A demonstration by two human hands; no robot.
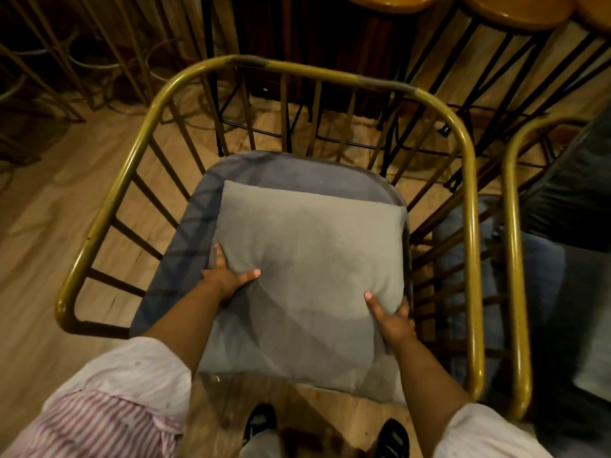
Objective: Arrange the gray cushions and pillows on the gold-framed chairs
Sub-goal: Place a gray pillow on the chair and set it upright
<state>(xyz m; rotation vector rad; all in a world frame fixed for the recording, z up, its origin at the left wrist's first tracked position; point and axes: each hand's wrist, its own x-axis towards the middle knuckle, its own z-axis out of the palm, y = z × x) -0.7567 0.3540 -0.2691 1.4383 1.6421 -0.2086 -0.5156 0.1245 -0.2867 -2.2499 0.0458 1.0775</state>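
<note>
A gold-framed chair [330,72] stands right in front of me, its curved rail wrapping the back and both sides. A darker grey seat cushion [287,170] lies on its seat. Over that I hold a lighter grey square pillow [307,259] flat, its front edge hanging past the seat. My left hand [228,276] grips the pillow's left edge, thumb on top. My right hand [393,320] grips its front right corner. A second gold-framed chair [514,259] stands to the right with a grey cushion [535,269] on its seat.
Wooden-topped bar stools [515,11] on black metal legs stand behind the chair. More gold frames [49,44] crowd the far left. A dark object [572,193] rests on the right chair. The floor is wood, and my shoes [261,421] show at the bottom.
</note>
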